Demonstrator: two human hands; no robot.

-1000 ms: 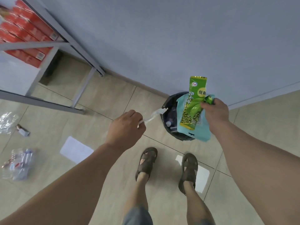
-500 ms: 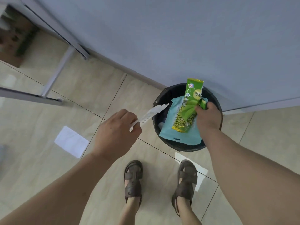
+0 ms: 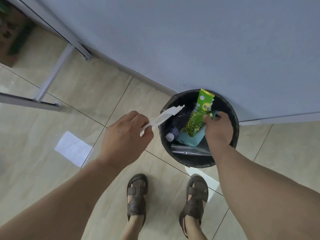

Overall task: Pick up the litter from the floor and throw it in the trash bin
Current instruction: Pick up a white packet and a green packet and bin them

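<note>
The right hand point(image 3: 218, 129) gripped the green packet point(image 3: 197, 118) low inside the trash bin point(image 3: 236, 129) and should simply let go, while the left hand point(image 3: 124, 135) pinched a torn wrapper point(image 3: 164, 116) needing to clear the rim.

Black round trash bin point(image 3: 235, 129) against the wall, holding a purple capped bottle point(image 3: 173, 132); green pea-print snack wrapper point(image 3: 199, 113) with a teal packet point(image 3: 188, 138) held over its mouth; torn white wrapper point(image 3: 162, 116) held at its left rim; white paper point(image 3: 73, 148) flat on the floor.
</note>
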